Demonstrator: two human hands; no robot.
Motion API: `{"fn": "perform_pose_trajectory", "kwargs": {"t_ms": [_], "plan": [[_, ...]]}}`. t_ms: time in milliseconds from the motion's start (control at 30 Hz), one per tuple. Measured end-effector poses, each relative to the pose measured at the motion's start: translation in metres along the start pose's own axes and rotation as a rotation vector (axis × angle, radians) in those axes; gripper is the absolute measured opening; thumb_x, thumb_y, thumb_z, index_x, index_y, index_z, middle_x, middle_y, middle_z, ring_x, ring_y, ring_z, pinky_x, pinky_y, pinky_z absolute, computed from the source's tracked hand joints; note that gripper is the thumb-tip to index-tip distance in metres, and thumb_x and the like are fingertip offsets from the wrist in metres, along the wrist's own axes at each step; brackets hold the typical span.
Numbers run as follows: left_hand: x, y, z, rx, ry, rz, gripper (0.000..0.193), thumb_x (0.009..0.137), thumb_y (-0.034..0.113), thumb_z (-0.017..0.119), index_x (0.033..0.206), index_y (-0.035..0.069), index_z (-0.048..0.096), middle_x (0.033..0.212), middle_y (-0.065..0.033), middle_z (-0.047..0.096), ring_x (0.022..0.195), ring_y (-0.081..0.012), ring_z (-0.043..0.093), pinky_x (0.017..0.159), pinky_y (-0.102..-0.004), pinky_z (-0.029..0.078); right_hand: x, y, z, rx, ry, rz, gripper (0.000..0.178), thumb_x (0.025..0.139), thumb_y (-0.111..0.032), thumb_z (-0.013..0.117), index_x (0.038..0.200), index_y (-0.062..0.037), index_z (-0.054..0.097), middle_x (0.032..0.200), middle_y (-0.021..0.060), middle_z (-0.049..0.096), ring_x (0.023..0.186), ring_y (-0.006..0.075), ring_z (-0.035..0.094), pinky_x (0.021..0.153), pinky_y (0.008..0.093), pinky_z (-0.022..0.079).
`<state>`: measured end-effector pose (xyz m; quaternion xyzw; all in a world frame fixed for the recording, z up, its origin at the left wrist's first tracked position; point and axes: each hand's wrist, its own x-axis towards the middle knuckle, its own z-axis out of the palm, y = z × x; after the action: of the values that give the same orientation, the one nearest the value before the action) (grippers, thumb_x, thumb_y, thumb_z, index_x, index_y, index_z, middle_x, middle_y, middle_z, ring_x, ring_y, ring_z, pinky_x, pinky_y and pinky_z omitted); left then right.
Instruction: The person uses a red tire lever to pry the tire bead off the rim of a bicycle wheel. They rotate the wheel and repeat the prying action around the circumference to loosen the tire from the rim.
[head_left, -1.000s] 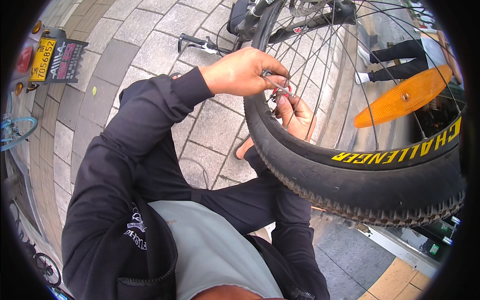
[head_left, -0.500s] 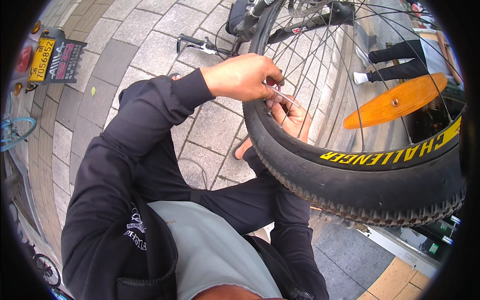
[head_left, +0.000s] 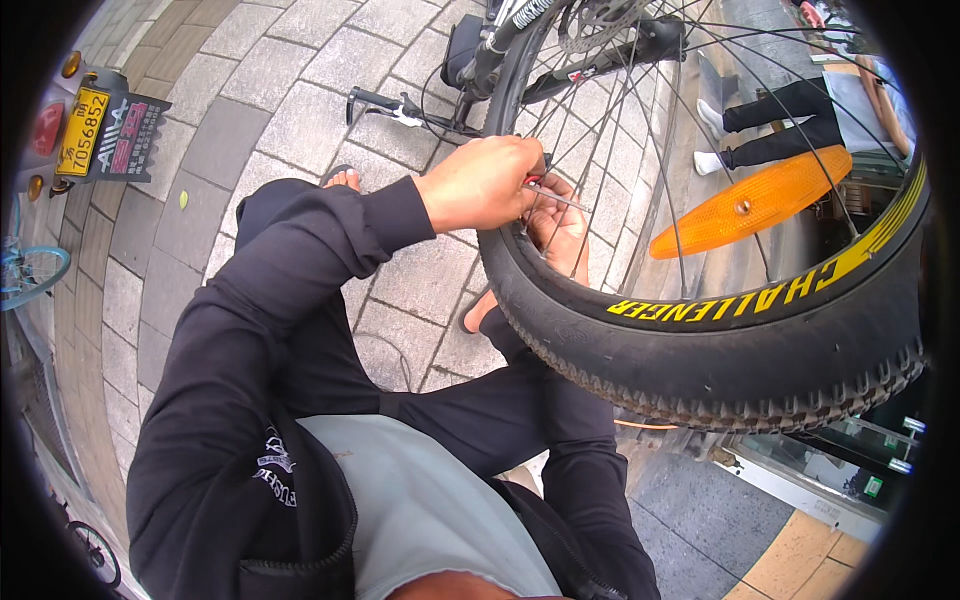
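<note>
My left hand (head_left: 482, 183) is closed around a thin metal rod tool (head_left: 558, 198) with a bit of red near my fingers. Its slim shaft points right, across the spokes just inside the rim of a bicycle wheel. The wheel's black knobby tire (head_left: 640, 345) has yellow lettering on its sidewall. Reaching from behind the tire, my right hand (head_left: 560, 235) has its fingers curled together by the rim, close to the tool. What they pinch is hidden. An orange spoke reflector (head_left: 750, 203) sits among the spokes on the right.
The bicycle's handlebar grip and brake lever (head_left: 385, 104) lie low near the paving (head_left: 300, 75). At far left stands a vehicle's rear with a yellow plate (head_left: 84, 131). A person in black trousers (head_left: 780, 125) is beyond the wheel, and a glass case (head_left: 850, 470) stands at lower right.
The wheel and reflector sit slightly further left in the picture. My left hand is a little lower, with the tool's shaft flatter and more red showing. Both hands stay at the rim.
</note>
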<state>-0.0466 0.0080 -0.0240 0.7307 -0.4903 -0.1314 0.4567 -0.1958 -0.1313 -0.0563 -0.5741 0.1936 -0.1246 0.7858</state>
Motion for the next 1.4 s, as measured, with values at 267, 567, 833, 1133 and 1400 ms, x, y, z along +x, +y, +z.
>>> {"fn": "perform_pose_trajectory", "kwargs": {"t_ms": [267, 567, 833, 1133, 1400], "plan": [[0.001, -0.041, -0.016, -0.671, -0.317, 0.007, 0.039, 0.107, 0.024, 0.068, 0.139, 0.001, 0.068, 0.112, -0.008, 0.079, 0.091, -0.0139, 0.072, 0.08, -0.0314, 0.057, -0.005, -0.002, 0.001, 0.062, -0.045, 0.031, 0.035, 0.1, -0.008, 0.073, 0.132, -0.0045, 0.058, 0.109, 0.0036, 0.072, 0.079, 0.0067, 0.059, 0.068, 0.0233, 0.045], [0.003, -0.035, -0.011, -1.137, -0.56, -0.265, 0.047, 0.106, 0.028, 0.07, 0.146, 0.004, 0.064, 0.128, -0.0027, 0.077, 0.061, 0.0018, 0.044, 0.048, -0.0205, 0.032, -0.013, -0.008, -0.004, 0.123, 0.024, 0.118, 0.031, 0.1, -0.009, 0.074, 0.129, -0.0036, 0.063, 0.104, 0.0037, 0.072, 0.082, 0.0106, 0.063, 0.075, 0.0274, 0.051], [0.011, -0.031, -0.007, -0.666, -0.263, -0.039, 0.049, 0.093, 0.026, 0.086, 0.13, -0.003, 0.073, 0.114, -0.011, 0.08, 0.102, -0.0149, 0.072, 0.092, -0.0298, 0.055, -0.009, -0.008, -0.01, 0.09, 0.034, 0.156, 0.027, 0.099, -0.01, 0.076, 0.123, -0.0008, 0.066, 0.102, 0.0038, 0.071, 0.083, 0.0113, 0.062, 0.074, 0.0269, 0.051], [0.001, 0.001, -0.008, -0.149, -0.052, -0.112, 0.033, 0.09, 0.026, 0.085, 0.114, 0.004, 0.08, 0.11, -0.0146, 0.08, 0.104, -0.0222, 0.077, 0.092, -0.034, 0.058, -0.018, -0.033, 0.008, -0.111, 0.037, 0.07, 0.025, 0.101, -0.01, 0.075, 0.123, 0.0012, 0.072, 0.107, 0.0049, 0.074, 0.093, 0.0124, 0.065, 0.086, 0.0293, 0.054], [0.007, -0.021, -0.005, -0.778, -0.138, -0.128, 0.039, 0.105, 0.033, 0.072, 0.128, 0.001, 0.074, 0.114, -0.0084, 0.079, 0.11, -0.0162, 0.072, 0.099, -0.0347, 0.055, -0.012, -0.031, 0.026, -0.314, 0.164, -0.114, 0.025, 0.102, -0.012, 0.074, 0.122, 0.003, 0.071, 0.101, 0.0051, 0.073, 0.086, 0.0116, 0.064, 0.079, 0.0279, 0.052]]}}
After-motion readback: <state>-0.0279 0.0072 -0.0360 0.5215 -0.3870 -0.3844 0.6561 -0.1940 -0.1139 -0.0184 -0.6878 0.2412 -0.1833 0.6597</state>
